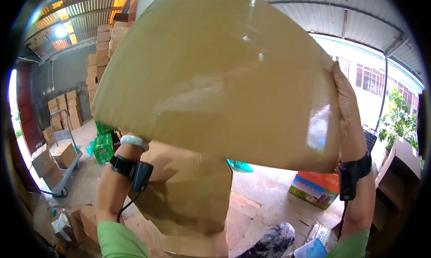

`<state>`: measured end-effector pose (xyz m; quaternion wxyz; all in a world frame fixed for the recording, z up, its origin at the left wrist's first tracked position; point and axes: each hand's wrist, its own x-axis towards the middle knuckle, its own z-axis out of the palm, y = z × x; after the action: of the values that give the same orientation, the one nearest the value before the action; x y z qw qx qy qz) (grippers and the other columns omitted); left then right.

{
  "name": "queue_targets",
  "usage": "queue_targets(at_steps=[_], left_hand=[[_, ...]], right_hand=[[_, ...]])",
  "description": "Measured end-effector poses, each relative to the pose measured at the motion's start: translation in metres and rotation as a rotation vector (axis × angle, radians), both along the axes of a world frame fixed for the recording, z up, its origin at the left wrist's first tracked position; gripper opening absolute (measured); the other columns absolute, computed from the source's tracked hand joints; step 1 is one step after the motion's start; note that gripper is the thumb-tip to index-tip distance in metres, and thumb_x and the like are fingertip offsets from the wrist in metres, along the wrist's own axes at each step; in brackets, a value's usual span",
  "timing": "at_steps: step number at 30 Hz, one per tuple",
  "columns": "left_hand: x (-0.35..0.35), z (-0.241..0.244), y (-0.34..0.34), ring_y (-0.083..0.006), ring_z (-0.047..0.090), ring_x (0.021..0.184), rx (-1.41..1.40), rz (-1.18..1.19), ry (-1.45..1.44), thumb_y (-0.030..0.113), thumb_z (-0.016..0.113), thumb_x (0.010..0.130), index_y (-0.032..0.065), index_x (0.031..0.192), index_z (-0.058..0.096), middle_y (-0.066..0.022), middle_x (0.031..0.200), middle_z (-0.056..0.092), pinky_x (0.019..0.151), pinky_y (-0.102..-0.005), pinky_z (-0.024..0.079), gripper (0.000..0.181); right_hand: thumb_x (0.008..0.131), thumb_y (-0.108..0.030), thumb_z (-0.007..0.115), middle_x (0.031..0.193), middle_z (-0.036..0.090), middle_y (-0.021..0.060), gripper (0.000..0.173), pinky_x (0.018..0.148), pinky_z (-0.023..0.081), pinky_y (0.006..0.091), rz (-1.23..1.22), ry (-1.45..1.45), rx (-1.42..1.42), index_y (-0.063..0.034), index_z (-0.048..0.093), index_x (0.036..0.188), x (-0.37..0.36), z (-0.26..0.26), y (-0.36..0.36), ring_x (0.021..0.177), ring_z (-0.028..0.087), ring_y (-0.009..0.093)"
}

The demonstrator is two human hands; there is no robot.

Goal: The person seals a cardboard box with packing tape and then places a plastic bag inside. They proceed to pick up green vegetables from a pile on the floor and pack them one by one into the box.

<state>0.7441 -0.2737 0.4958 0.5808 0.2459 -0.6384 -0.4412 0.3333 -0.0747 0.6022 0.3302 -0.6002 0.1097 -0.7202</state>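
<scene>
A large cardboard box (pixel 215 89) with shiny clear tape on it fills the upper middle of the view, raised close to the camera. My right hand (pixel 343 93) presses flat against its right side, thumb side hidden in part. The left forearm reaches under the lower left corner, and the box hides my left hand. Below the raised box stand other cardboard boxes (pixel 188 197), stacked one on another. I wear a pale bangle (pixel 134 142) on the left wrist and a black strapped device on each wrist.
A hand trolley (pixel 64 170) carrying boxes stands at the left, near green cartons (pixel 103 148). Tall box stacks (pixel 103 46) rise behind. A red printed carton (pixel 315 189) sits on the floor at right, with an open box (pixel 400 163) at the far right.
</scene>
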Motion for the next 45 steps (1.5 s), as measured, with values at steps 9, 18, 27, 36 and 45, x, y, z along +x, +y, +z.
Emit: queue_targets(at_steps=[9, 18, 27, 36, 45], left_hand=[[0.097, -0.024, -0.008, -0.0250, 0.054, 0.107, 0.020, 0.225, -0.012, 0.045, 0.051, 0.088, -0.0006, 0.126, 0.046, -0.0129, 0.119, 0.055, 0.087, -0.0390, 0.046, 0.059], [0.145, -0.082, 0.003, -0.0244, 0.050, 0.113, 0.099, 0.324, -0.037, 0.047, 0.046, 0.091, -0.0006, 0.129, 0.043, -0.0134, 0.124, 0.051, 0.092, -0.0366, 0.042, 0.061], [0.117, -0.173, 0.106, -0.0235, 0.043, 0.123, 0.054, 0.130, 0.349, 0.046, 0.038, 0.096, -0.0003, 0.135, 0.038, -0.0142, 0.132, 0.045, 0.101, -0.0333, 0.036, 0.060], [0.093, -0.190, 0.107, -0.0190, 0.044, 0.116, -0.104, 0.881, 0.048, 0.036, 0.039, 0.099, -0.0030, 0.133, 0.039, -0.0107, 0.122, 0.048, 0.096, -0.0281, 0.036, 0.051], [0.142, -0.212, 0.073, -0.0342, 0.027, 0.134, -0.470, 1.098, -0.738, 0.031, 0.046, 0.095, -0.0015, 0.139, 0.030, -0.0193, 0.143, 0.032, 0.113, -0.0389, 0.020, 0.056]], right_hand=[[0.084, -0.027, 0.068, 0.113, 0.057, 0.0066, 0.054, 0.088, 0.045, 0.0268, -0.418, 0.111, -0.435, -0.0029, 0.046, 0.127, 0.092, -0.016, -0.120, 0.101, 0.054, 0.013], [0.083, -0.023, 0.069, 0.116, 0.049, 0.0062, 0.063, 0.092, 0.039, 0.0281, -0.333, 0.262, -0.299, -0.0055, 0.035, 0.132, 0.128, -0.086, -0.118, 0.105, 0.048, 0.014], [0.094, -0.059, 0.023, 0.142, 0.035, 0.0049, 0.070, 0.100, 0.033, 0.0336, -0.213, 0.263, 0.411, -0.0092, 0.026, 0.143, 0.077, -0.203, -0.122, 0.130, 0.032, 0.016], [0.081, -0.010, 0.062, 0.134, 0.043, 0.0163, 0.079, 0.099, 0.036, 0.0329, -0.260, 0.300, 0.123, -0.0009, 0.014, 0.144, 0.149, -0.234, -0.112, 0.116, 0.048, 0.025], [0.079, -0.013, 0.066, 0.138, 0.033, 0.0259, 0.085, 0.106, 0.026, 0.0340, -0.281, 0.346, 0.200, 0.0042, 0.011, 0.142, 0.147, -0.229, -0.092, 0.128, 0.034, 0.032]])
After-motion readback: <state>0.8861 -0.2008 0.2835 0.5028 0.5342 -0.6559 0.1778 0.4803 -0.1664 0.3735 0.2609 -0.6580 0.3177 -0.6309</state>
